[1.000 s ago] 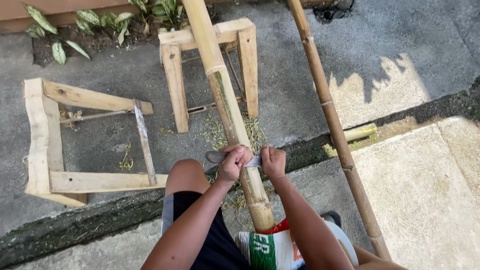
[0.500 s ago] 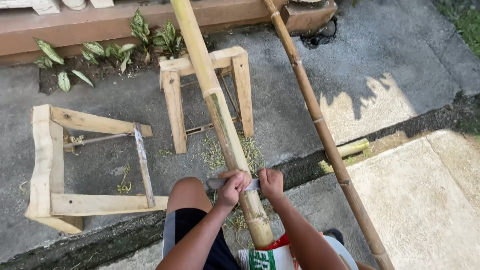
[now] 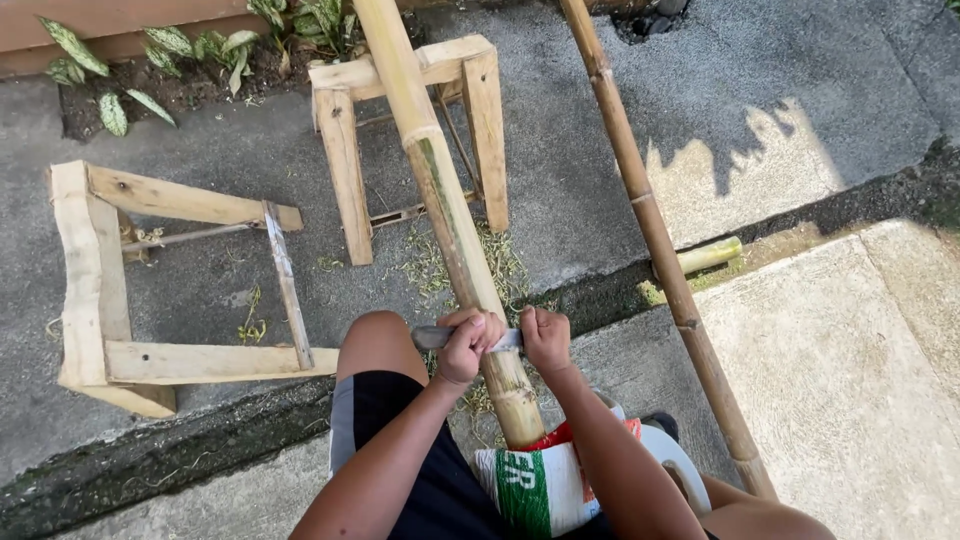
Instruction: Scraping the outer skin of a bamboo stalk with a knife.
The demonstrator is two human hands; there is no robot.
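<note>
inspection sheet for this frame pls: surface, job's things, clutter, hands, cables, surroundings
Surface: grey concrete ground with a dark, dirt-filled seam running across it; paler slab at the right.
Job's things: thick pale bamboo pole lying over an upright wooden stool frame, its near end resting on a white, green and red sack; grey metal blade held crosswise on the pole.
Clutter: green shavings under the pole; short green bamboo offcut; second wooden frame tipped on its side.
Hands: left hand and right hand each grip the blade, either side of the pole.
Cables: nothing seen.
Surroundings: thinner brown bamboo pole at the right; leafy plants in a soil bed.
</note>
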